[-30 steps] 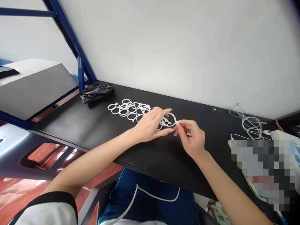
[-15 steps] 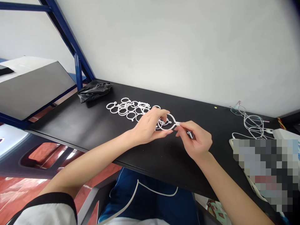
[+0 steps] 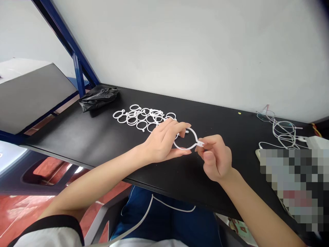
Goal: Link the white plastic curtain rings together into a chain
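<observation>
Ring: white ring [image 3: 185, 149] held between both hands, just above counter [image 3: 77, 137], on the near side of ring pile [image 3: 144, 118].
L side: left hand [image 3: 161, 142], fingers closed over the ring's left arc, thumb under.
R side: right hand [image 3: 216, 157], fingers pinched shut on the clasp end.
Changed: vs 1 s ago the ring is off the pile and nearer the body; right hand curled tighter.
Meaning: prob. one ring singled out, work now at its clasp; can't tell if clasp is open or snapped.
Around: black bag [image 3: 99, 97] far left, cables [image 3: 282, 132] right.
</observation>
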Motion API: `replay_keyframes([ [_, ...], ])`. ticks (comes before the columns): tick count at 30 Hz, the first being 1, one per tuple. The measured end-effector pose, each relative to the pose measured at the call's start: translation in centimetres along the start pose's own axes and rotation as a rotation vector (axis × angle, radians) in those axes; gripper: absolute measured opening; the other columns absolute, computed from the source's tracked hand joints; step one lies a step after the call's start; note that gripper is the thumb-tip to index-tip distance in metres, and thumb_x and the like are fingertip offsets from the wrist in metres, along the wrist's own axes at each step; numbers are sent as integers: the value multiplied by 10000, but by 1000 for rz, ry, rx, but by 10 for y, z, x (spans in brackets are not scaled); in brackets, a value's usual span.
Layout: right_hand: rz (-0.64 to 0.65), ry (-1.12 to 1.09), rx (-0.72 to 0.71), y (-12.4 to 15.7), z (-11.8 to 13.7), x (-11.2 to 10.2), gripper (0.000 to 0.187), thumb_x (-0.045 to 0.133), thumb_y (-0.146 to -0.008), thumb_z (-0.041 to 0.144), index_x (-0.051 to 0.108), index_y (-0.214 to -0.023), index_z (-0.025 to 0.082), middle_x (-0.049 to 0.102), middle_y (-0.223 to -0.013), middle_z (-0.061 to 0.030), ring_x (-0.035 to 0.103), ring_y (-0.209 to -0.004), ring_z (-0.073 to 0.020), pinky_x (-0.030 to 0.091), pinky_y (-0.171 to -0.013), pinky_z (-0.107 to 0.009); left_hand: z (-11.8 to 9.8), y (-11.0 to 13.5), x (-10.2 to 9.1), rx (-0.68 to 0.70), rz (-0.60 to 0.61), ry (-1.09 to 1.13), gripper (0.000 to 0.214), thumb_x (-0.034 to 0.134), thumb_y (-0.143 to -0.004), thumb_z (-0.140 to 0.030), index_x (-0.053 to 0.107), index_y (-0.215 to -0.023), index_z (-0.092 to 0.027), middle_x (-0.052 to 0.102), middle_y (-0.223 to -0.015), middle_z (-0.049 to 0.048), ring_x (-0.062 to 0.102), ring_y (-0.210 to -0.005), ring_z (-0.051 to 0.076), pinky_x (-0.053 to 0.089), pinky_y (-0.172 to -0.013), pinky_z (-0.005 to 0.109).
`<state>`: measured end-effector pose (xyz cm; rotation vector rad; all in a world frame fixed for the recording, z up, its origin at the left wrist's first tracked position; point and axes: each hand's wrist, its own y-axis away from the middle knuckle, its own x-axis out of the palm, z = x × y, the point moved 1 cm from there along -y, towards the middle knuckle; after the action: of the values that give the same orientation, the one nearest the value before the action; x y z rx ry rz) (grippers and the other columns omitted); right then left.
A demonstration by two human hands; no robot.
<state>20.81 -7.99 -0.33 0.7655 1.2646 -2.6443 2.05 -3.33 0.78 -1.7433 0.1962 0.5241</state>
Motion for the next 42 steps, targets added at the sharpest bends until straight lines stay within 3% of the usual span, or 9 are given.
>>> replay_keyframes([
  [6, 46, 107, -6, -5, 4, -1, 164, 376, -1029, 368, 443, -1000, 221, 411, -542, 90, 399, -401, -76, 321, -432, -210, 0, 0, 1, -25, 9, 2, 430, 400, -1008, -500, 444, -1236, -137, 574, -806, 19, 537, -689, 148, 467, -687, 303],
  [13, 34, 153, -10, -6, 3, -1, 132, 353, -1035, 321, 440, -1017, 223, 401, -528, 96, 435, -412, -85, 356, -456, -204, -3, -1, -2, -173, 85, 143, 376, 506, -991, -386, 401, -1287, -179, 556, -832, -3, 543, -747, 137, 477, -761, 305],
  [20, -12, 252, 10, -8, 6, -1, 123, 374, -1030, 298, 453, -971, 224, 459, -530, 90, 440, -405, -80, 342, -445, -203, -3, 1, -2, -170, 155, 203, 401, 499, -990, -429, 414, -1278, -163, 556, -832, 8, 531, -753, 140, 477, -747, 297],
  [30, -21, 386, -118, -12, 7, -8, 178, 391, -1025, 251, 533, -924, 213, 599, -618, 26, 520, -473, -98, 364, -461, -238, -5, -2, -4, -184, 187, 229, 398, 507, -990, -415, 407, -1284, -167, 562, -832, 8, 533, -757, 136, 487, -762, 298],
  [37, 4, 369, -125, -10, 4, -8, 256, 404, -1002, 189, 505, -768, 213, 551, -555, 29, 501, -462, -102, 380, -467, -233, -2, -2, -6, -185, 221, 258, 405, 528, -984, -374, 399, -1302, -160, 548, -852, 13, 526, -775, 138, 493, -772, 303],
  [42, -1, 373, -82, -10, 3, -8, 204, 425, -1000, 224, 514, -817, 215, 548, -567, 44, 493, -446, -94, 363, -459, -230, 1, -1, -6, -190, 242, 275, 406, 517, -985, -389, 405, -1301, -160, 557, -858, 16, 536, -783, 144, 493, -792, 318],
])
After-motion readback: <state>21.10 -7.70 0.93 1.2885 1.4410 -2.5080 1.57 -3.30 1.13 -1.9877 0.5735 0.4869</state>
